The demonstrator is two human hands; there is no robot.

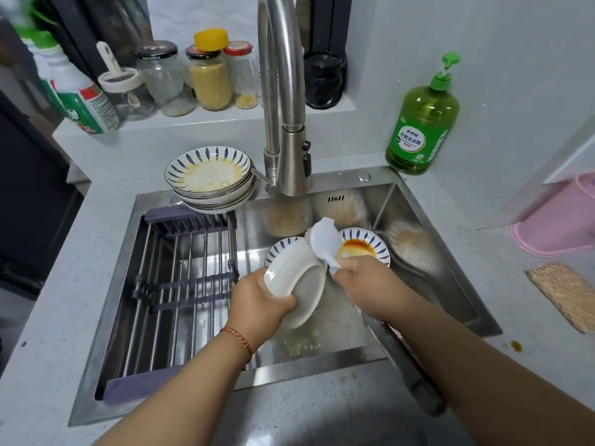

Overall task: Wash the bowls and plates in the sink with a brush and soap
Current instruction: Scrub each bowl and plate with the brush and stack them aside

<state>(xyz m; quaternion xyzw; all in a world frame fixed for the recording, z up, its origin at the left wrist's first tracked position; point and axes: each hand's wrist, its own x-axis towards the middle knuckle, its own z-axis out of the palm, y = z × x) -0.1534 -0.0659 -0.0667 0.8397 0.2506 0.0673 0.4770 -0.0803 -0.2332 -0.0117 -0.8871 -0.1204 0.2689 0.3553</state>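
Left hand (pixel 260 300) grips the tilted plate (pixel 294 283) by its rim over the sink (pixel 428 284); wet, it could slip onto the sauce-stained plate (pixel 367 249) below. Right hand (pixel 363 280) clutches the white brush (pixel 323 239), whose hard scrubbing might knock it loose.

Rack (pixel 180 284) left in sink (pixel 450 272).

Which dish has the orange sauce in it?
The small blue-striped dish lying flat in the sink, just behind the right hand. The stacked bowls by the tap only have pale yellow smears.
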